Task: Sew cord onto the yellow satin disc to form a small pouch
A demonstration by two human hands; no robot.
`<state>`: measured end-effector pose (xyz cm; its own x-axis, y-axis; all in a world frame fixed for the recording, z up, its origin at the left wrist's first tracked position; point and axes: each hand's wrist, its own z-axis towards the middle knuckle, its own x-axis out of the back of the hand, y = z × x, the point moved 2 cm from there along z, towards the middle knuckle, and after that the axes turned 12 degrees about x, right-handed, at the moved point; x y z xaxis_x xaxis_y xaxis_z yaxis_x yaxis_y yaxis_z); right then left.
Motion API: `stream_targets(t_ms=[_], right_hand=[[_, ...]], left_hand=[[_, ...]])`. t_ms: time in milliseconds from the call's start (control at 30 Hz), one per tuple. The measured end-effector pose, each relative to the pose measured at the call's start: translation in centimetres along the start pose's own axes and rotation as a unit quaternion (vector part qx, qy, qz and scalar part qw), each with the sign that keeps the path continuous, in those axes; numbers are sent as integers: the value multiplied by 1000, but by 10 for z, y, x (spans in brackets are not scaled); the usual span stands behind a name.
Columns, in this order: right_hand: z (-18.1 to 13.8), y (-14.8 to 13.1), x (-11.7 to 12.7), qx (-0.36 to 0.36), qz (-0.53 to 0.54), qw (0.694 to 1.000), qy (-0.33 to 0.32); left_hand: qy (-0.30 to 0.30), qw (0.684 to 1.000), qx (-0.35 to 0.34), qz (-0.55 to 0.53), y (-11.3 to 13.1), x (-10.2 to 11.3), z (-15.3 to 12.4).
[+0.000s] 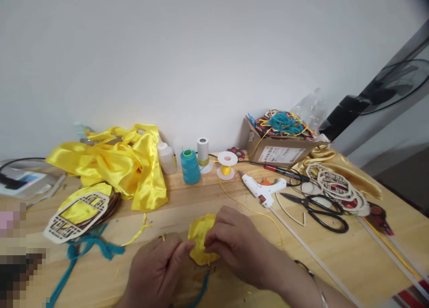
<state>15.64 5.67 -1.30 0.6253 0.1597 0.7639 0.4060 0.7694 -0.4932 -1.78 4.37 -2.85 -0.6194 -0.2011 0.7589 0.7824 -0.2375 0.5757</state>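
A small round piece of yellow satin fabric (200, 241) lies on the wooden table (351, 254) at the near middle. My left hand (157, 267) pinches its left edge with closed fingers. My right hand (234, 243) grips its right side, fingers curled over the fabric. A teal cord (201, 290) runs out from under the piece toward me. A thin yellow thread (248, 207) leads from behind my right hand up to a small white spool (227, 165).
A heap of yellow satin (114, 162) and a white lattice frame (78, 214) with a teal ribbon (90, 245) lie at left. A teal thread cone (190, 166), glue bottle (166, 158), glue gun (263, 189), black scissors (318, 207), cardboard box (281, 149) and lattice cutouts (338, 187) stand behind and right.
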Motion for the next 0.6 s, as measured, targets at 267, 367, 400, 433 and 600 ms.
stream_targets(t_ms=[267, 367, 400, 433, 600], right_hand=[[-14, -18, 5, -48, -176, 970, -159], [-40, -5, 19, -196, -310, 914, -172], [-49, -1, 24, -243, -345, 890, -170], [-58, 2, 29, -284, -370, 868, -169], [-70, 14, 33, -356, -392, 832, -164]], left_hand=[[-5, 999, 37, -9, -1, 3, 1], [3, 999, 44, -12, -1, 5, 1], [5, 999, 43, -15, -1, 5, 0], [5, 999, 38, -20, 0, 6, 0], [2, 998, 48, -49, 5, 4, -3]])
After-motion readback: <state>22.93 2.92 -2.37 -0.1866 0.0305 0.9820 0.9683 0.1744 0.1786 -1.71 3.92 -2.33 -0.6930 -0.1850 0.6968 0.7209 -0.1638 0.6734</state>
